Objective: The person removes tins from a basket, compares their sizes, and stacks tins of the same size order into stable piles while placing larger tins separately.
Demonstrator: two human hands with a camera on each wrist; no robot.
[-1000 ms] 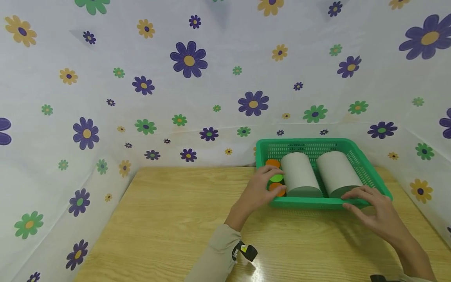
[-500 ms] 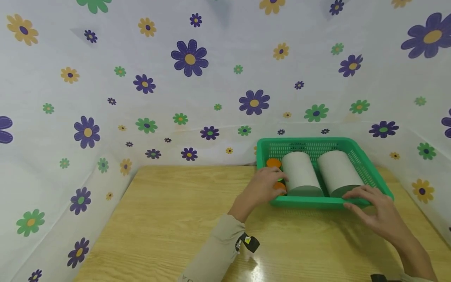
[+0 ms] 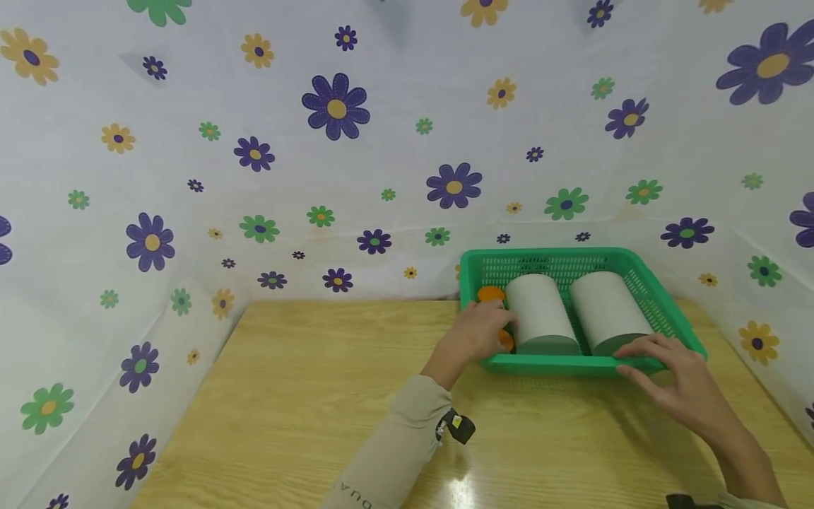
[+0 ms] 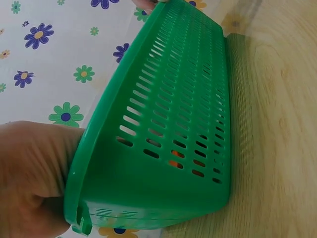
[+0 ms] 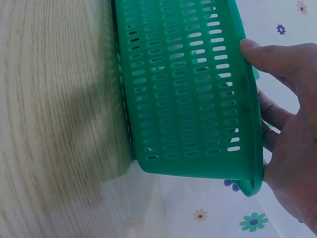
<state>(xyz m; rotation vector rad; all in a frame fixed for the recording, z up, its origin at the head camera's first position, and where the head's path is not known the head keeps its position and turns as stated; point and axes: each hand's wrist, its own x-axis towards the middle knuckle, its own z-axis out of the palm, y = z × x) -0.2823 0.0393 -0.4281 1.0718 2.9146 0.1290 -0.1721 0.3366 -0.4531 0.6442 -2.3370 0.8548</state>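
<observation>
A green plastic basket [image 3: 553,365] stands at the table's back right. My left hand [image 3: 473,336] reaches over its left front corner with fingers bent down among the small round-topped things. One orange round top [image 3: 491,294] shows behind that hand, and another orange top [image 3: 506,341] shows by the thumb. The fingertips are hidden, and so is whatever lies beneath them. At the right front corner my right hand [image 3: 680,382] holds the basket's rim, thumb outside and fingers inside, as the right wrist view shows. Two white cylinders [image 3: 543,314] lie side by side in the basket.
Light wood tabletop [image 3: 305,396] spreads to the left and in front of the basket. White cloth with printed flowers [image 3: 381,155] hangs behind and along both sides. The basket's slotted wall [image 4: 163,114] rises close to the left wrist camera.
My left hand has moved slightly in over the small things, its fingers drawing closer together, and the green top between the orange ones is now covered. My right hand stays on the rim.
</observation>
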